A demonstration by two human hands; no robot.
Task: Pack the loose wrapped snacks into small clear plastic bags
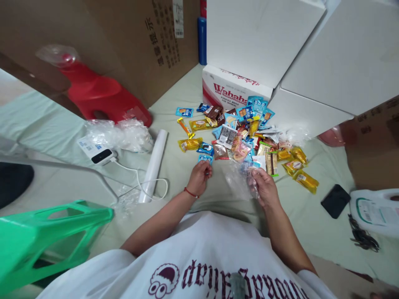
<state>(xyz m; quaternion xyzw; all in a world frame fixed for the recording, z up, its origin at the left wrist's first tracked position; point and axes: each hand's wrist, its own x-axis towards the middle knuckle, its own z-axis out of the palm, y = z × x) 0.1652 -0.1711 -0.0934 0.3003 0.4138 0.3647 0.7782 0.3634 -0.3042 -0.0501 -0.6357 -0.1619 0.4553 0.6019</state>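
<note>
My right hand (265, 187) is closed on the edge of a clear plastic bag (235, 180), which hangs loose to its left. My left hand (200, 179), with a red bracelet at the wrist, has its fingers curled in; what they hold, if anything, is too small to name. Just beyond its fingertips lies a blue snack packet (205, 158). A heap of wrapped snacks spreads ahead of both hands, among them a brown packet (220, 150), a pink-printed clear packet (240, 147) and a yellow packet (190, 144). Several more yellow packets (305, 180) lie right of the heap.
Behind the snacks stands a white Wahaha carton (232, 89). To the left are a red jug (99, 93), bubble wrap (121, 135), a white roll (154, 166), a cabled white device (103, 156) and a green stool (56, 232). A black pouch (336, 201) and white bottle (375, 211) lie right.
</note>
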